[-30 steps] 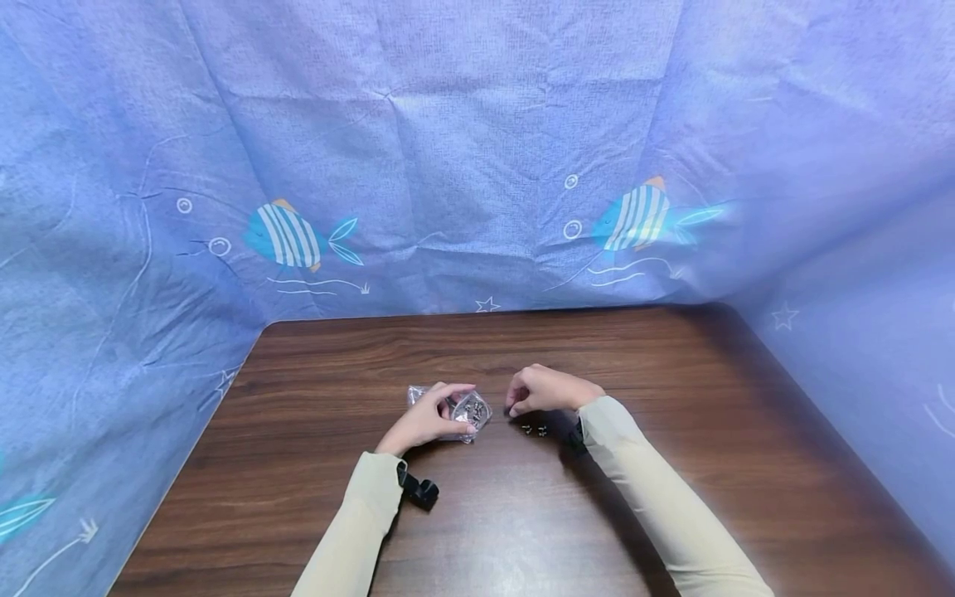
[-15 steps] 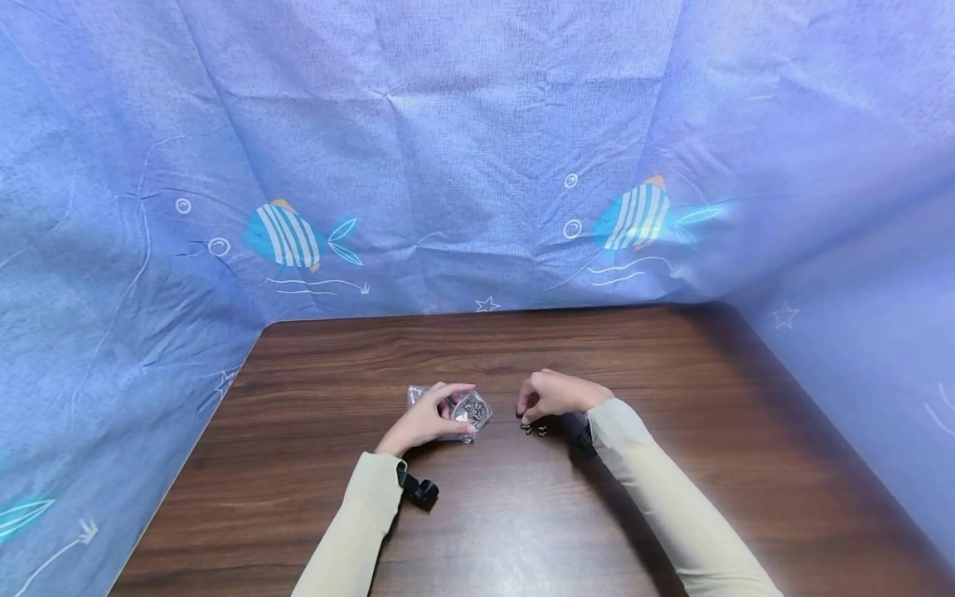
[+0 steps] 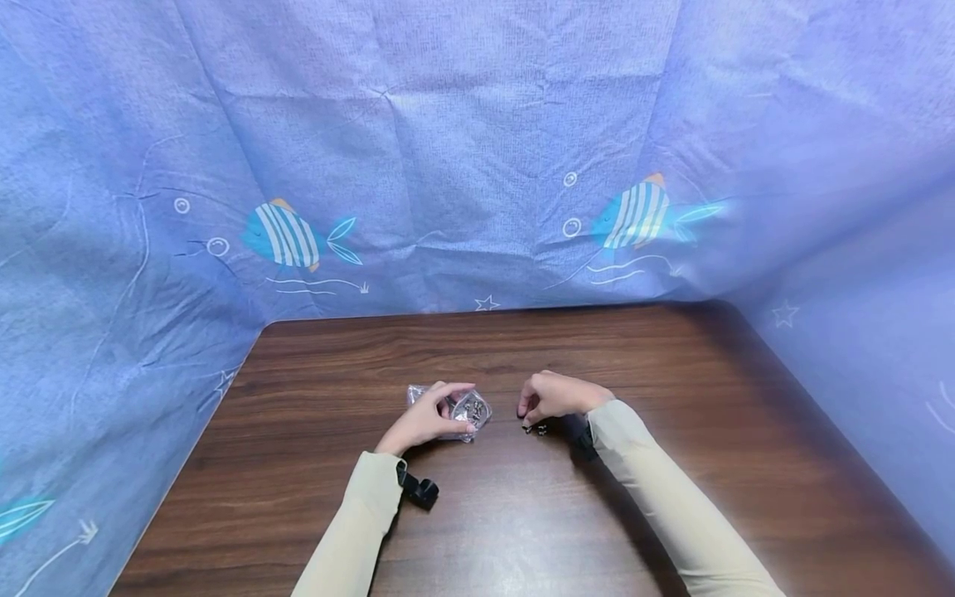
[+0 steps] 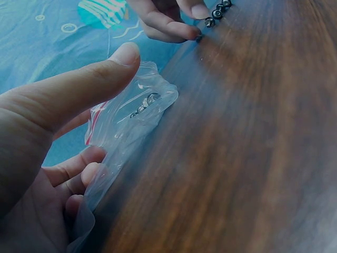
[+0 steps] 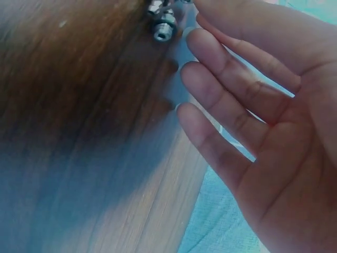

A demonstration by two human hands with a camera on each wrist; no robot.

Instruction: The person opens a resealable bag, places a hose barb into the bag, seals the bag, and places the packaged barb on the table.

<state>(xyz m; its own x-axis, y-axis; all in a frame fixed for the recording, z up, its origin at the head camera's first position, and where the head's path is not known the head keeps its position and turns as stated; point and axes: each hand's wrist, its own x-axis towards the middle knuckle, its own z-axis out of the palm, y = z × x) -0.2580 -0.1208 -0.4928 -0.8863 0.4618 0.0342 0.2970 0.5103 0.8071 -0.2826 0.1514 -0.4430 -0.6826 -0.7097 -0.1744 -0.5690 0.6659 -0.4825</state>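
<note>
Bag (image 4: 118,129): clear plastic, on the bench (image 3: 283,477), small metal pieces (image 4: 143,107) inside.
Left hand (image 3: 423,423): grips the bag, thumb on one side, fingers curled on the other.
Right hand (image 3: 554,393): apart from the left, fingertips at the loose fittings; cannot tell whether it pinches one.
Loose fittings (image 5: 164,29): clustered on the bench, right of the bag.
Backdrop (image 3: 477,166): blue fish-printed cloth.

left hand (image 3: 424,421) curls (thumb (image 4: 79,87) extended), right hand (image 3: 555,394) bends.
</note>
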